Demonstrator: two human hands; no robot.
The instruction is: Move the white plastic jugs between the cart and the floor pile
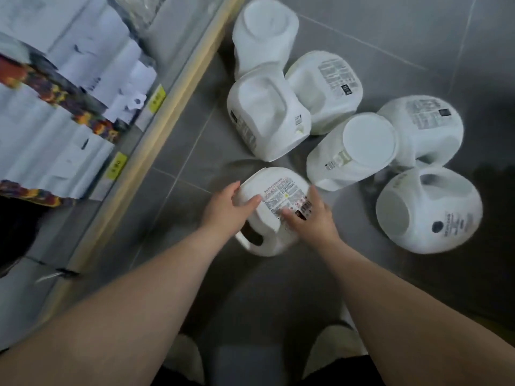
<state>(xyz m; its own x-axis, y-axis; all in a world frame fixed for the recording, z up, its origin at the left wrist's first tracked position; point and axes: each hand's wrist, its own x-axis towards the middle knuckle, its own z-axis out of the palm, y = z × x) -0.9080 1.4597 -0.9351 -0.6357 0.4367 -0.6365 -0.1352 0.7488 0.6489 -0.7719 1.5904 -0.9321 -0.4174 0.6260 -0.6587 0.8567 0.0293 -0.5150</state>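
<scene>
- The white jug [274, 210] lies on its side on the grey tiled floor [390, 29], just in front of the person, with its printed label facing up and its handle opening turned toward the person.
- The left hand [227, 211] grips the jug's left edge: the thumb lies across the top face beside the label and the other fingers curl round the far rim.
- The right hand [310, 218] rests on the label side of the jug, its fingers spread and bent over the printed patch; motion blur hides how firmly it holds.
- Both forearms reach forward and down from the bottom corners of the view and meet at this jug.
- Six more white jugs [362, 151] lie scattered on the floor beyond and to the right, some touching one another, some showing their bases and some their labels.
- The nearest of them, a jug with its round base up, sits just past the right hand but apart from the held one.
- A wood-edged shelf [156, 135] runs diagonally along the left, with yellow price tags [157, 100] on its front lip.
- White packages [64, 151] with colourful bands fill the shelf.
</scene>
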